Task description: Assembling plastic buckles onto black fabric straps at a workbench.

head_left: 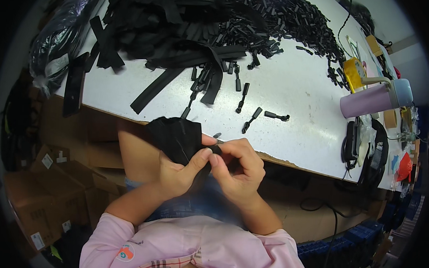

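Over the near edge of the table, both my hands work close together on a black zipper strip point(178, 138) that hangs folded across my left hand. My left hand point(180, 174) is closed on the strip, thumb pressed toward its end. From the right, my right hand point(240, 169) pinches that same end between thumb and fingertips. A small dark piece shows between the fingertips, too covered to make out fully. Just beyond lie several loose black zipper sliders with long pulls, among them one slider point(251, 120) and another slider point(276, 116).
A pile of black strips point(152, 30) covers the far left of the white table point(300, 142), beside a large heap of zipper sliders point(296, 22). At right lies a lilac bottle point(367, 100). Cardboard boxes point(49, 198) stand below left; a plastic-wrapped bundle point(61, 36) is at far left.
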Available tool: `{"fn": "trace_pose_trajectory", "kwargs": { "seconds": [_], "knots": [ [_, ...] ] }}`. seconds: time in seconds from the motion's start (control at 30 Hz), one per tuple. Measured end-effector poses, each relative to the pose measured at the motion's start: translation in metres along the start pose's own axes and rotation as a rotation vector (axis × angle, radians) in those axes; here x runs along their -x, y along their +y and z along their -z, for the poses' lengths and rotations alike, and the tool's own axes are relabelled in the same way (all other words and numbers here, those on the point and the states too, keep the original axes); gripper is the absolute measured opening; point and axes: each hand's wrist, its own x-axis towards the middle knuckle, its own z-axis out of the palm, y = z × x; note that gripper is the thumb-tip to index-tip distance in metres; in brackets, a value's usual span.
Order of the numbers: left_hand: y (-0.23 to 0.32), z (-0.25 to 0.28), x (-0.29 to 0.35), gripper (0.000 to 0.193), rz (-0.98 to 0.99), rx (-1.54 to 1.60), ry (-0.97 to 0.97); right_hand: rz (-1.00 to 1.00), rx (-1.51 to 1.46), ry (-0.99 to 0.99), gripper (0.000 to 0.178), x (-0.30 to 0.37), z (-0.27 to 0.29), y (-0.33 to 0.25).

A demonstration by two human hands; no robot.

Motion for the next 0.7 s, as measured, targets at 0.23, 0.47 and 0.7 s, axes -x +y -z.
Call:
{"fn": "trace_pose_trajectory", "kwargs": {
  "seconds": [0.23,0.47,0.7],
  "knots": [
    [0.007,0.002,-0.001,0.016,0.039,0.059,0.028,-0.291,-0.533,-0.08,0.005,-0.001,0.003,0.01],
    [0.013,0.009,-0.002,0.018,0.277,0.084,-0.097,-0.612,-0.817,-0.299,0.006,-0.008,0.015,0.013],
    [0.01,0.007,-0.002,0.017,0.275,0.086,-0.068,-0.636,-0.866,-0.241,0.007,-0.005,0.01,0.012]
  ]
}}
